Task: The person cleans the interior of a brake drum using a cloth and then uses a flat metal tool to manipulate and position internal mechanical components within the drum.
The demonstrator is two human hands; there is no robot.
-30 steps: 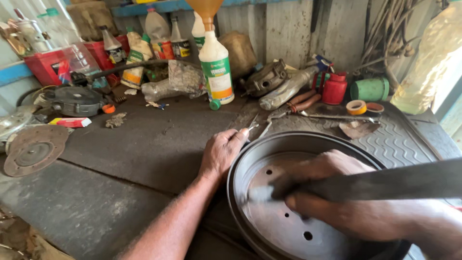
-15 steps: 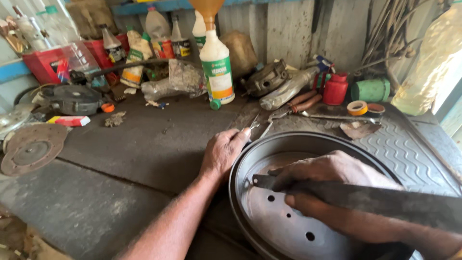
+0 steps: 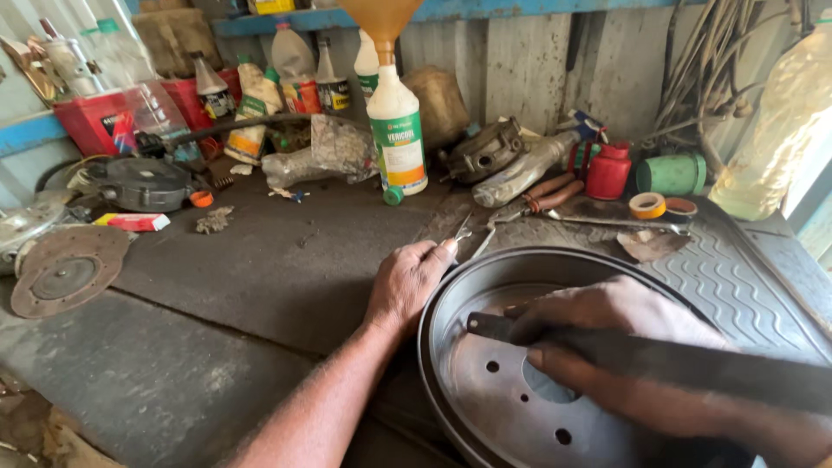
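Observation:
A large grey metal drum [image 3: 485, 286] with bolt holes in its floor lies open side up on the dark workbench [image 3: 251, 277], low and right of centre. My left hand [image 3: 414, 279] rests on the drum's left rim with fingers curled over the edge. My right hand [image 3: 598, 334] lies inside the drum, gripping a long flat dark metal bar [image 3: 693, 368] that runs from the drum's middle out past the right edge of the view. The bar's end sits just above the drum floor.
A white bottle with an orange funnel [image 3: 396, 130] stands behind the drum. Pliers [image 3: 546, 195], a red can [image 3: 608, 171], tape rolls [image 3: 647, 205] and a green cup [image 3: 672, 173] lie at the back right. A rusty disc [image 3: 65, 270] and a grey housing [image 3: 139, 182] sit at the left.
My right hand has slid with the bar to the right and slightly down inside the drum. My left hand stays on the rim.

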